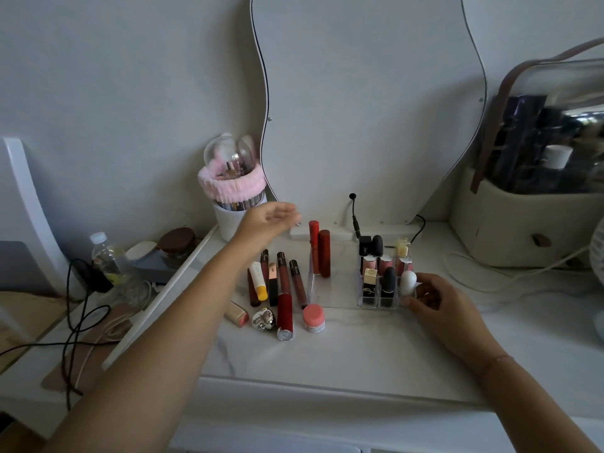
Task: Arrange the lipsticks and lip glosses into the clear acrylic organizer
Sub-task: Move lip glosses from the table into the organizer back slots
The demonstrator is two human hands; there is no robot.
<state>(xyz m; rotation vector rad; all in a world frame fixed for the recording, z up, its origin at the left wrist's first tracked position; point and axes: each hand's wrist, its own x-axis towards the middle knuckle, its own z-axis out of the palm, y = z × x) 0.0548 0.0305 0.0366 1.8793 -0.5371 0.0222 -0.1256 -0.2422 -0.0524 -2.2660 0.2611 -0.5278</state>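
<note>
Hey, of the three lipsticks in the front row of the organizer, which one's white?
The rounded lipstick at the row's right end, beside the right hand. The middle lipstick is black; the left lipstick is dark with a gold cap.

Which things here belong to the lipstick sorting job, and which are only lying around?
Job: clear organizer, two red glosses, loose lip tubes, white lipstick.
Lying about: brush cup, water bottle, cosmetic case, mirror.

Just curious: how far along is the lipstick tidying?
Partly done: lipsticks stand in the clear acrylic organizer at right, red lip glosses stand at its left. The right hand touches its corner by the white lipstick; left hand hovers empty. Loose lip glosses lie beside it.
</note>
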